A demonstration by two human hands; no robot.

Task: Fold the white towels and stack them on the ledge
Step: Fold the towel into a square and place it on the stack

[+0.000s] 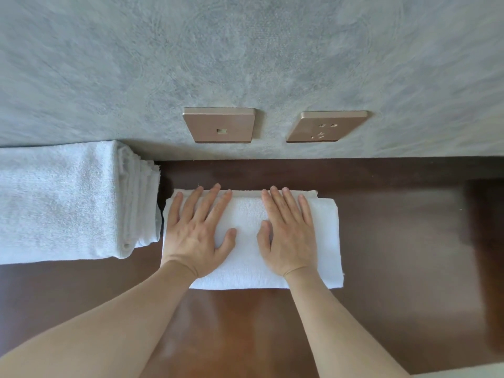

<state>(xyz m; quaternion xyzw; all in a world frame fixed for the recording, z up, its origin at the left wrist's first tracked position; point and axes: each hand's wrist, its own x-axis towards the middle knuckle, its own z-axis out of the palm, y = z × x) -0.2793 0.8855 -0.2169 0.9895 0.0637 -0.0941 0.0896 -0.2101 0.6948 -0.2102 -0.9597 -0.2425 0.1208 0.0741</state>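
A folded white towel (246, 214) lies flat on the dark brown wooden ledge (381, 227), close to the wall. My left hand (195, 230) rests palm-down on its left half, fingers spread. On the right half my right hand (287, 230) lies flat in the same way. Neither hand grips the cloth. A stack of folded white towels (68, 200) stands at the left, its layered edges facing the single towel and nearly touching it.
A grey textured wall (245, 64) rises behind the ledge. It carries two bronze plates: a switch plate (219, 125) and a power socket (327, 126). The bare ledge stretches to the right of the towel and toward me.
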